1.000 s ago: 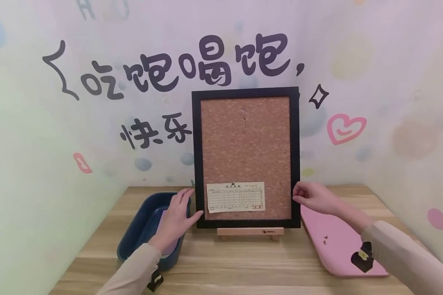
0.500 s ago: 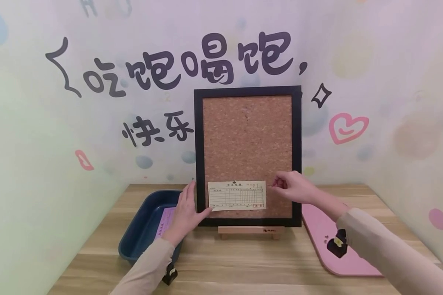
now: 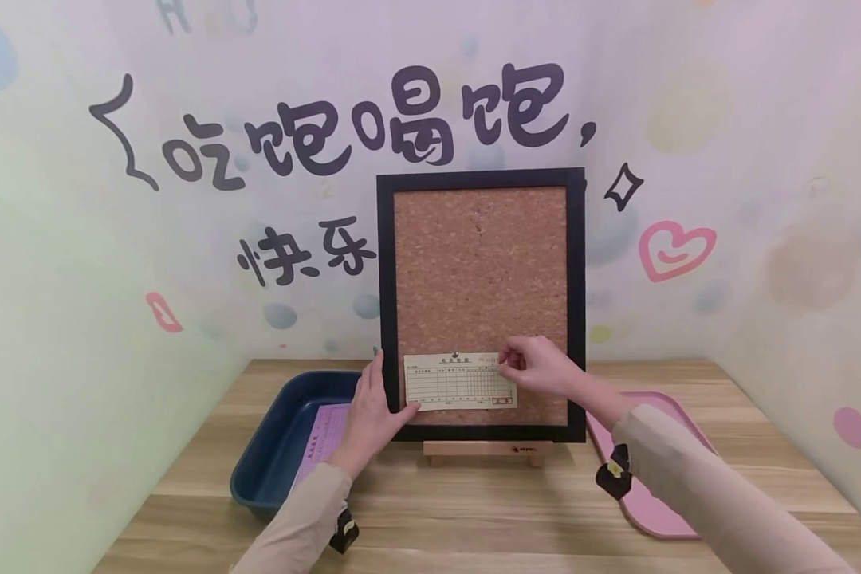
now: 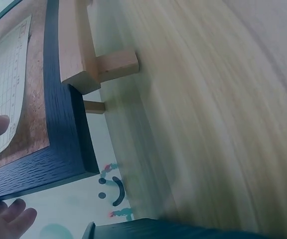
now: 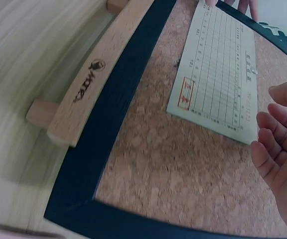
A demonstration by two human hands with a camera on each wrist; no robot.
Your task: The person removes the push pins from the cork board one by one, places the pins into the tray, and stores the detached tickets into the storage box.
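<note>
A cork board (image 3: 481,279) in a black frame stands upright at the centre. Low on it hangs a cream receipt slip (image 3: 438,387), with a small pushpin (image 5: 253,71) at its top edge. My left hand (image 3: 366,414) grips the frame's left side, thumb over the slip's lower left corner and fingers behind the frame. At the slip's upper right, my right hand (image 3: 541,367) has thumb and forefinger pinched together close to the paper. Its fingertips cover the small pin they hold. In the right wrist view the right hand's fingers are curled beside the slip's corner.
A wooden easel (image 3: 484,450) bears the board on the table. To the left stands a dark blue bin (image 3: 247,458) with a purple printed slip (image 3: 319,438) inside. On the right lies a pink tray (image 3: 663,510), partly behind the right arm. A printed wall rises behind.
My right hand has moved left from the frame's right edge to the slip's upper right, a thin pin showing at its fingertips midway. My left hand has moved in, its thumb now on the slip.
</note>
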